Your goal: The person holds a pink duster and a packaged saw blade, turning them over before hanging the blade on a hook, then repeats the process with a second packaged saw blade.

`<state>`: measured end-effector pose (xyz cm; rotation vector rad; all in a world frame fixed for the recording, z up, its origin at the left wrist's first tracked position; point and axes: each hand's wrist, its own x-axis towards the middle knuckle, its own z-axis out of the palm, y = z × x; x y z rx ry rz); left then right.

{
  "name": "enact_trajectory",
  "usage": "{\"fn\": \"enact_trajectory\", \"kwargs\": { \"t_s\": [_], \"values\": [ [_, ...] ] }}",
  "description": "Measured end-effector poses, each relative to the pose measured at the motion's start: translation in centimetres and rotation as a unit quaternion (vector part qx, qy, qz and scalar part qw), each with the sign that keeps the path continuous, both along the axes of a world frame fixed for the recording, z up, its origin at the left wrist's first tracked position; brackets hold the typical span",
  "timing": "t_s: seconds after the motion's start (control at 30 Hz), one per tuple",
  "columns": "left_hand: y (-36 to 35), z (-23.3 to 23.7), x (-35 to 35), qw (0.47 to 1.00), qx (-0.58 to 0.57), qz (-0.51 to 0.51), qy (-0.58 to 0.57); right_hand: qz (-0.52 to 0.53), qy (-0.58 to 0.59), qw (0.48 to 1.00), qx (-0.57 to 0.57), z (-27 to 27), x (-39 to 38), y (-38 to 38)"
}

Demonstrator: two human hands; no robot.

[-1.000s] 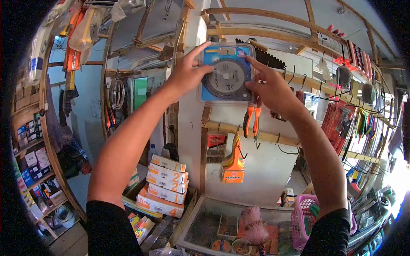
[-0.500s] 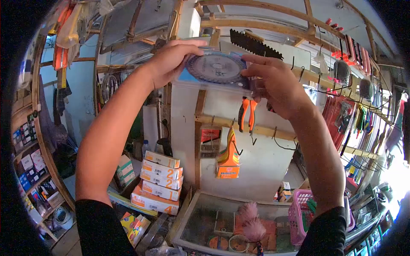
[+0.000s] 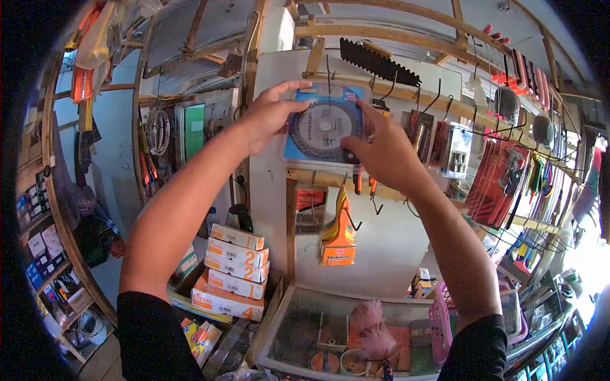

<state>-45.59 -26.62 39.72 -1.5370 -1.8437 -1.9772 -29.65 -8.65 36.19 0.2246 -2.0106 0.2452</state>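
Note:
A circular saw blade in a clear and blue plastic pack (image 3: 325, 127) is held up at the wall, its printed face toward me. My left hand (image 3: 265, 119) grips the pack's upper left edge, thumb on the front and index finger along the top. On the right side, my right hand (image 3: 383, 147) pinches it with the thumb near the blade's lower right. A metal wall hook (image 3: 328, 66) shows right at the pack's top edge. Below the pack, orange-handled pliers (image 3: 358, 184) are mostly hidden. Paintbrushes in orange packaging (image 3: 339, 238) hang lower on the wall.
A black toothed strip (image 3: 380, 61) is above the hook rail. Stacked white and orange boxes (image 3: 235, 270) stand lower left. A glass-topped case (image 3: 292, 336) lies below, with pink feathery dusters (image 3: 375, 327) and a pink basket (image 3: 440, 324). Hooks with packaged tools (image 3: 457, 152) extend right.
Both hands have tilted the saw blade pack from nearly flat to upright, its face now toward me. It sits slightly lower and covers more of the pliers.

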Motion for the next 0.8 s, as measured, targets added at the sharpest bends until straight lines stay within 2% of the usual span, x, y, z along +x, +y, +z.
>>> {"fn": "enact_trajectory", "kwargs": {
  "t_s": [0.03,0.17,0.3,0.5,0.6,0.7,0.8],
  "values": [
    [0.6,-0.3,-0.5,1.000,0.002,0.020,0.012,0.008,-0.054,0.998,-0.022,0.0,-0.8,0.3],
    [3.3,-2.0,-3.0,0.992,0.037,0.080,0.094,-0.113,-0.030,0.992,0.052,-1.5,-4.4,1.8],
    [5.9,-3.7,-5.5,0.962,0.133,0.124,0.202,-0.235,-0.025,0.966,0.100,-1.7,-6.3,2.2],
    [8.4,-3.9,-9.0,0.959,0.152,0.148,0.186,-0.326,-0.008,0.930,0.170,-0.9,-7.5,2.6],
    [10.9,-4.3,-12.5,0.928,0.190,0.192,0.257,-0.383,-0.013,0.897,0.222,-1.0,-8.9,3.2],
    [11.8,-5.1,-12.5,0.935,0.175,0.216,0.220,-0.436,-0.009,0.858,0.271,-1.1,-10.5,4.0],
    [12.3,-5.7,-13.2,0.890,0.206,0.245,0.325,-0.474,-0.013,0.826,0.305,-1.0,-11.7,4.1]
  ]
}}
